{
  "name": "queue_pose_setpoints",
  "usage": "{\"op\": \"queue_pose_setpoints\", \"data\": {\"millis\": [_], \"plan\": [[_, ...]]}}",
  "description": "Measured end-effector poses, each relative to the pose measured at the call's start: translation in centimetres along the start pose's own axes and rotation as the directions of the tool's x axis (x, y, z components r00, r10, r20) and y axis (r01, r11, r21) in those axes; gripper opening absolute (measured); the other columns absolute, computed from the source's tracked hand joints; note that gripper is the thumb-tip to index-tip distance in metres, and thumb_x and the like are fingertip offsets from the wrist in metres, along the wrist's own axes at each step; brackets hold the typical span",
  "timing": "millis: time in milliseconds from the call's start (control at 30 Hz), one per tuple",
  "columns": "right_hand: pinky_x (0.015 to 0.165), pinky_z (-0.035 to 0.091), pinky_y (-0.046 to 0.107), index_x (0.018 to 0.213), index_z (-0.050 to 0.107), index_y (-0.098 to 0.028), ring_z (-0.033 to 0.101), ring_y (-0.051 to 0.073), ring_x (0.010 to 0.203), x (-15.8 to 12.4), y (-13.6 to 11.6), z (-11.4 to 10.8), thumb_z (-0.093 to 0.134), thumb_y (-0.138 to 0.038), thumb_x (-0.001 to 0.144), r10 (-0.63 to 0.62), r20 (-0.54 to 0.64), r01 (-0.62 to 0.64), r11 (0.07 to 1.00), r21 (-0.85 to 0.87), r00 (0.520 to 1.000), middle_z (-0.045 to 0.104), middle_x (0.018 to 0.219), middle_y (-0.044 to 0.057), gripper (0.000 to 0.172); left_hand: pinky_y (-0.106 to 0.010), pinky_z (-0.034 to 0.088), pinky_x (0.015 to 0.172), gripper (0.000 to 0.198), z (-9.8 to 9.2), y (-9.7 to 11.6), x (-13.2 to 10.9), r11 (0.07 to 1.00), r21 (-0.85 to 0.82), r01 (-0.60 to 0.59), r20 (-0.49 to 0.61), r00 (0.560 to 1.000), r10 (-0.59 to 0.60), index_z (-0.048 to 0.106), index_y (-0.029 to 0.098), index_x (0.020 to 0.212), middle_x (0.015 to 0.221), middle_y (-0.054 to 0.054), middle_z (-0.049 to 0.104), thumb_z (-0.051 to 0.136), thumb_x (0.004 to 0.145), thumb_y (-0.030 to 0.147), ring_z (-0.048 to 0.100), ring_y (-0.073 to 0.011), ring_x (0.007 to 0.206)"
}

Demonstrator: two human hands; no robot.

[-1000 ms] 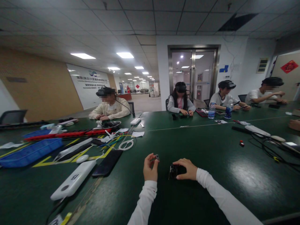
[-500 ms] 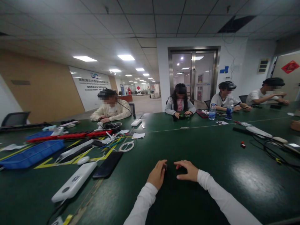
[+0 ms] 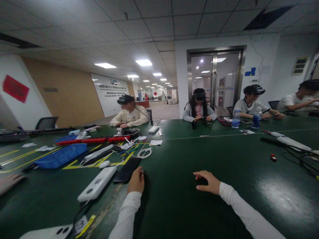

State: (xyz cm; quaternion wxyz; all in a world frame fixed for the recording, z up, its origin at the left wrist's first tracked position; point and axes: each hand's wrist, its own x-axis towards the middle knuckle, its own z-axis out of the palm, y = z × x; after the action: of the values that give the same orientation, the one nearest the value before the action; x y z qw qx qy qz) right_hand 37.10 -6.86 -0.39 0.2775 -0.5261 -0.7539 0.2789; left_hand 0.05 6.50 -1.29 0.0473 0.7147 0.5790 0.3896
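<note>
My left hand (image 3: pixel 136 181) is closed around a small dark object (image 3: pixel 144 173), most of it hidden by the fingers, so its kind cannot be made out. That hand is just right of a black phone-like slab (image 3: pixel 127 171) lying on the green table (image 3: pixel 171 209). My right hand (image 3: pixel 208 182) hovers over the table further right, thumb and fingers apart, holding nothing. A white power bank-like device (image 3: pixel 97 184) with a black cable lies left of my left hand.
A blue tray (image 3: pixel 62 156), a coiled white cable (image 3: pixel 144 153) and loose wires lie at the left. At the right are a small red-and-black piece (image 3: pixel 273 157) and black cables. Several people sit across the table; another person's hand (image 3: pixel 11 183) shows at the left edge.
My left hand has moved left, away from my right hand, carrying the small dark object toward the black slab. My right hand keeps its open shape. The view has turned slightly left.
</note>
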Motion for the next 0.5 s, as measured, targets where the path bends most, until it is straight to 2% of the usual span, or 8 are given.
{"op": "queue_pose_setpoints", "data": {"millis": [100,267,400,500], "plan": [[0.089,0.033,0.040,0.118,0.039,-0.028,0.043,0.022,0.103,-0.28,-0.06,-0.07,0.054,-0.046,0.073,-0.044,-0.009,0.044,0.999,0.014,0.999,0.050,0.104,0.002,0.051,-0.034,0.044,0.081,0.039,-0.34,-0.05,-0.14,1.000,-0.014,0.003,-0.072,0.997,-0.004,0.041,0.017,0.109,0.097,-0.007,0.053,0.040,0.070,0.022,0.055,-0.0176,0.086],[0.091,0.031,0.040,0.118,0.038,-0.028,0.043,0.022,0.103,-0.50,-0.04,-0.07,0.053,-0.046,0.075,-0.056,0.003,0.056,0.998,0.007,0.998,0.051,0.104,0.002,0.049,-0.034,0.044,0.079,0.036,-0.76,0.28,-0.36,0.993,-0.039,0.114,-0.186,0.975,-0.120,0.043,0.018,0.105,0.094,-0.006,0.056,0.042,0.069,0.022,0.057,-0.0169,0.081],[0.091,0.031,0.040,0.119,0.038,-0.028,0.043,0.022,0.103,-0.29,0.31,0.23,0.052,-0.044,0.076,-0.040,0.017,0.041,0.999,-0.013,0.999,0.050,0.106,0.002,0.049,-0.033,0.043,0.079,0.031,-0.92,0.27,-0.51,0.985,-0.037,0.168,-0.198,0.965,-0.172,0.046,0.019,0.100,0.088,-0.004,0.061,0.044,0.068,0.021,0.058,-0.0162,0.080],[0.089,0.033,0.040,0.118,0.039,-0.027,0.043,0.023,0.102,0.09,0.82,0.55,0.054,-0.042,0.074,-0.019,0.026,0.020,1.000,-0.020,0.999,0.050,0.105,0.003,0.049,-0.031,0.043,0.078,0.026,-0.91,0.32,-0.63,0.988,0.009,0.155,-0.163,0.975,-0.152,0.049,0.020,0.094,0.087,-0.003,0.063,0.044,0.069,0.021,0.058,-0.0160,0.082]]}}
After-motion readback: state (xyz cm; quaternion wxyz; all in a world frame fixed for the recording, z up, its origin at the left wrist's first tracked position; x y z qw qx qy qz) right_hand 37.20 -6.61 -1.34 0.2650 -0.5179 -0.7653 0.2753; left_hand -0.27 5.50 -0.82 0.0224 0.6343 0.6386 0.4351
